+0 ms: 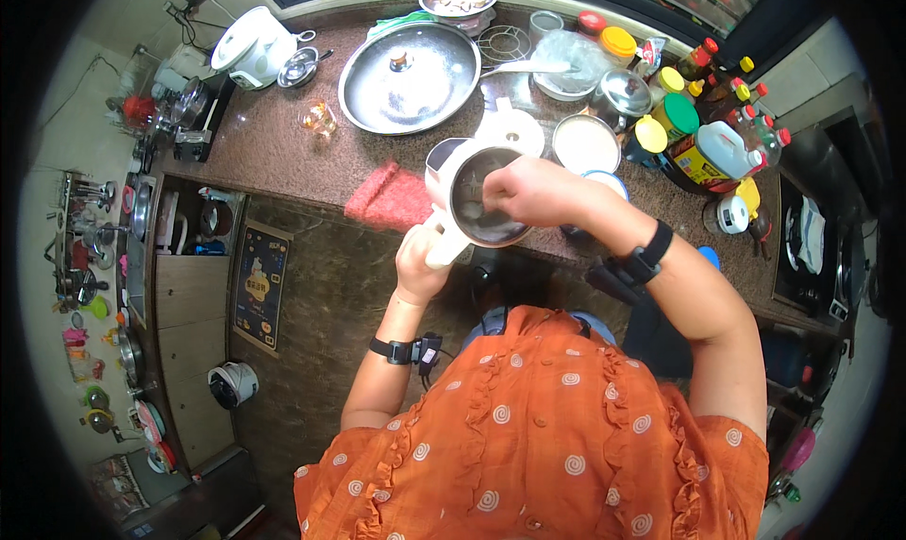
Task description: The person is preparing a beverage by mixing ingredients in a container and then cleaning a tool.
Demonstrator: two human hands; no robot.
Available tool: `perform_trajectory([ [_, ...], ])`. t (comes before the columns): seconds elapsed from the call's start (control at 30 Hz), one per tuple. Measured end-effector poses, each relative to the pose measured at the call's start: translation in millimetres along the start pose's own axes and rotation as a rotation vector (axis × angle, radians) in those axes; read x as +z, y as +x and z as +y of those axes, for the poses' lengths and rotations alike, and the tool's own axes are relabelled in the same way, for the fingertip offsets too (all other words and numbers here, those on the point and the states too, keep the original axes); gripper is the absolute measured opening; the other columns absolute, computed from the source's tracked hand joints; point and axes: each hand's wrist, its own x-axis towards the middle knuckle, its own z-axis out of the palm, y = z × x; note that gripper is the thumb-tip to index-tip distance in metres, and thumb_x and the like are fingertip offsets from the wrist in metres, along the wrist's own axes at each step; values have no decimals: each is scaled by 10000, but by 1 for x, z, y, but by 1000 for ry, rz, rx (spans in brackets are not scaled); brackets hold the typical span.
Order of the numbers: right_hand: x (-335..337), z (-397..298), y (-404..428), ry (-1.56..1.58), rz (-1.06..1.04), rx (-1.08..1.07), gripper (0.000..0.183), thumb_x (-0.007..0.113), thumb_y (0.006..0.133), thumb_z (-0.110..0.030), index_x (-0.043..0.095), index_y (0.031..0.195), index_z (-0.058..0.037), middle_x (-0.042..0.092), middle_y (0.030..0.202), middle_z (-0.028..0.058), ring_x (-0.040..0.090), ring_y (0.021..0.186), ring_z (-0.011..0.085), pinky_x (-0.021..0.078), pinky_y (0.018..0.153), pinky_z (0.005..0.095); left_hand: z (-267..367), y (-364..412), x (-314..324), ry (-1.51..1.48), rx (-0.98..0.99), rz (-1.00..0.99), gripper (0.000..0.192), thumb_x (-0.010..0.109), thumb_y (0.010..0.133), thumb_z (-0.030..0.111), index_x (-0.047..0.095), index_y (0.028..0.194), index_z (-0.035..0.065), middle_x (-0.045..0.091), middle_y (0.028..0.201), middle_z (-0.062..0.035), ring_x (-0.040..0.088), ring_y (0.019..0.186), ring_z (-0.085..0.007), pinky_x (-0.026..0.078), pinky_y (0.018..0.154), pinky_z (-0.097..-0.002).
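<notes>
My left hand (pixel 419 258) grips the handle of a white pitcher-like vessel (pixel 440 179) with a spout and a dark metallic inside. The vessel is tilted toward me at the counter's front edge. My right hand (pixel 527 189) reaches over its rim, fingers curled down into the opening; whether they hold anything is hidden. Pale, blurred patches show on the inner wall. Left of the vessel, a red cloth (pixel 389 194) hangs partly over the counter edge. Just behind it lies a round white lid (pixel 520 133), beside a metal bowl of pale contents (pixel 586 145).
A large domed metal lid (pixel 407 80) covers the counter's middle. Left are a small glass (pixel 317 118) and a white electric cooker (pixel 253 48). Several bottles and jars (pixel 736 126) crowd the right, near a stove (pixel 810 246). A bucket (pixel 233 384) stands on the floor.
</notes>
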Motion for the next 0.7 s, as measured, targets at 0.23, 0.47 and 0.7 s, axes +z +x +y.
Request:
perform_trajectory([
  [0.23,-51,-5,-44,286,-54,109,184,604,935,-171,709,975,-26,721,831,99,693,680,174,540,663,326,-4,11,-1,-11,-17,-41,339,863,721,70,587,918,65,611,791,-86,609,723,-284,499,671,-374],
  [0.47,-74,55,-87,834,115,80,213,612,948,-189,689,978,8,727,888,100,685,647,134,421,451,204,19,44,12,145,-2,-131,220,868,728,76,693,859,47,644,809,-68,639,726,-207,501,660,-318],
  [0.7,-109,152,-147,1321,466,-41,219,583,973,-157,638,1039,44,718,983,212,683,673,169,446,455,188,22,58,21,60,-280,2,211,858,756,101,666,819,41,633,770,-56,633,700,-193,513,657,-312],
])
